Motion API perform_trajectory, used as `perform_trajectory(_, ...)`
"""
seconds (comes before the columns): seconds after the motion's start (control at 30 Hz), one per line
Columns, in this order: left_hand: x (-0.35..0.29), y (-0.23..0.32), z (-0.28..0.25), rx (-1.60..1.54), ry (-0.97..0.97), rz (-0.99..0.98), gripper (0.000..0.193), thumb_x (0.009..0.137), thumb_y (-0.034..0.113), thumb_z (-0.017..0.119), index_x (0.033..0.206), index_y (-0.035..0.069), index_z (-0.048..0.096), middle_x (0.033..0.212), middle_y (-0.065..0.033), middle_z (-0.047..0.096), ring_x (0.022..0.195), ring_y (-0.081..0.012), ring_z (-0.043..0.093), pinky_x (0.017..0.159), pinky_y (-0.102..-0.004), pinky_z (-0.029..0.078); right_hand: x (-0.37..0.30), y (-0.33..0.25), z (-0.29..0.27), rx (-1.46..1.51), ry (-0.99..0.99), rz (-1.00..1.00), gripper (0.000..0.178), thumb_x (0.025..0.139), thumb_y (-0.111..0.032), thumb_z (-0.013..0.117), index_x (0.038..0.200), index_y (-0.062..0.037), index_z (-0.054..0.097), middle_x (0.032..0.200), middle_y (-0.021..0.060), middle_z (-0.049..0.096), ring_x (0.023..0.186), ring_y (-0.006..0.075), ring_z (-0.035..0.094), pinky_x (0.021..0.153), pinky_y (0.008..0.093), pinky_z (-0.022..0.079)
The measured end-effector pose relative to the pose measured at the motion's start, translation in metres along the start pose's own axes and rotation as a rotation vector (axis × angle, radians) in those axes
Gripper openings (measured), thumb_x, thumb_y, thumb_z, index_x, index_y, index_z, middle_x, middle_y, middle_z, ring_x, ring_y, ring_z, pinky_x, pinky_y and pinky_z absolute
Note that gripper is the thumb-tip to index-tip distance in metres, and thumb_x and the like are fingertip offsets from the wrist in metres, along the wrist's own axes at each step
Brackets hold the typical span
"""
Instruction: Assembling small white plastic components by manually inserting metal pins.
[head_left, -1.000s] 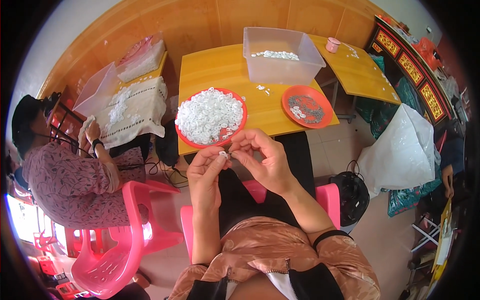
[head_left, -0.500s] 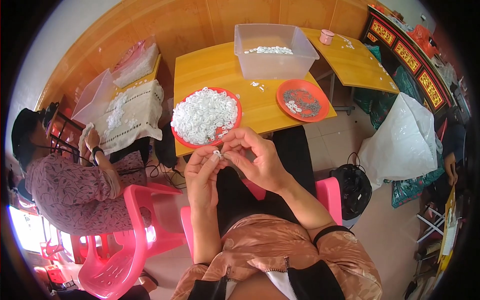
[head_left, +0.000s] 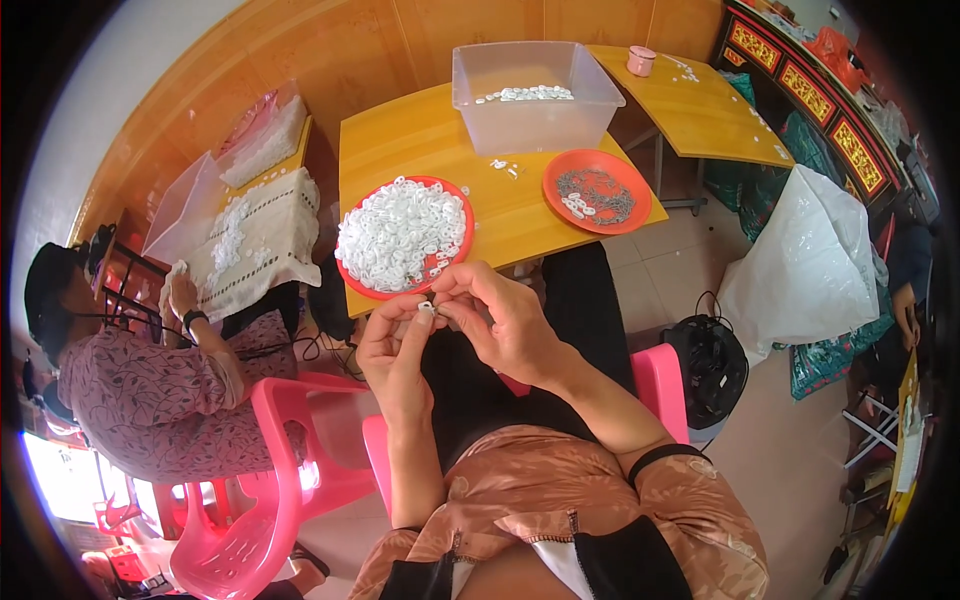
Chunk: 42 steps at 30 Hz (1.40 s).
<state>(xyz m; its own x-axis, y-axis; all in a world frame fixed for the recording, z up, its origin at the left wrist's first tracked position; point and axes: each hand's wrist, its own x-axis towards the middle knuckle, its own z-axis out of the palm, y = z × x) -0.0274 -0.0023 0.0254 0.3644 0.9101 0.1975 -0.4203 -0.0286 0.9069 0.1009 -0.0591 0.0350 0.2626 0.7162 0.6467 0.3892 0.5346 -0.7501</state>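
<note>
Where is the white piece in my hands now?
In the head view, the white piece is just left of centre in the left hand, below the heaped red plate.

White piece [head_left: 427, 307] farther left in view

Bright indoor light; blown-out white glare [head_left: 68, 480] lower left; fisheye bending; corners black

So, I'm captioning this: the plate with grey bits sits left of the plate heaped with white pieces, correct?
No: the head view shows the plate with grey bits sitting right, not left, of the plate heaped with white pieces.
</note>
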Motion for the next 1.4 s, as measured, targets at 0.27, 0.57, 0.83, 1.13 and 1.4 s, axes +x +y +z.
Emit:
perform_trajectory(0.27, 0.001, -0.005, -0.001, 0.038, -0.011, 0.055, 0.014, 0.086, -0.004, 0.063, 0.100, -0.003, 0.061, 0.085, -0.0079, 0.066, 0.076, -0.0120, 0.063, 0.073, -0.0226, 0.050, -0.003, 0.003, 0.006, 0.078, 0.069, 0.024, 0.019, 0.087, 0.007, 0.059, 0.098, 0.0009, 0.045, 0.086, 0.0098, 0.061, 0.078, 0.0118, 0.063, 0.070, 0.0255, 0.053)
perform_trajectory(0.57, 0.004, -0.012, 0.000, 0.156, -0.039, 0.080, 0.013, 0.086, -0.003, 0.064, 0.098, -0.004, 0.063, 0.084, -0.0087, 0.068, 0.074, -0.0124, 0.064, 0.072, -0.0227, 0.051, -0.005, 0.016, 0.003, 0.038, 0.075, 0.074, 0.023, 0.087, 0.006, 0.059, 0.088, -0.0022, 0.037, 0.081, 0.0107, 0.062, 0.078, 0.0112, 0.063, 0.068, 0.0261, 0.053)
perform_trajectory(0.83, 0.006, -0.019, -0.001, 0.109, -0.055, 0.025, 0.013, 0.086, -0.004, 0.063, 0.099, -0.003, 0.063, 0.086, -0.0078, 0.068, 0.074, -0.0106, 0.064, 0.070, -0.0219, 0.051, -0.009, 0.018, 0.001, 0.053, 0.123, 0.096, 0.019, 0.086, 0.007, 0.058, 0.091, 0.0001, 0.041, 0.074, 0.0124, 0.055, 0.067, 0.0211, 0.061, 0.062, 0.0302, 0.049)
perform_trajectory(1.13, 0.007, -0.021, -0.001, 0.050, -0.040, 0.023, 0.014, 0.086, -0.003, 0.065, 0.100, -0.003, 0.063, 0.086, -0.0079, 0.068, 0.075, -0.0121, 0.065, 0.071, -0.0225, 0.052, -0.007, 0.015, -0.002, 0.152, 0.116, 0.180, 0.014, 0.088, 0.001, 0.061, 0.097, 0.0025, 0.051, 0.082, 0.0100, 0.064, 0.075, 0.0120, 0.064, 0.067, 0.0260, 0.052)
perform_trajectory(1.4, 0.008, -0.018, -0.004, 0.012, -0.034, -0.024, 0.015, 0.085, -0.001, 0.066, 0.100, -0.003, 0.063, 0.085, -0.0078, 0.067, 0.076, -0.0130, 0.065, 0.072, -0.0233, 0.051, -0.005, 0.011, -0.010, 0.114, 0.031, 0.298, 0.012, 0.088, -0.002, 0.063, 0.098, 0.0043, 0.064, 0.088, 0.0072, 0.067, 0.081, 0.0090, 0.063, 0.074, 0.0223, 0.051)
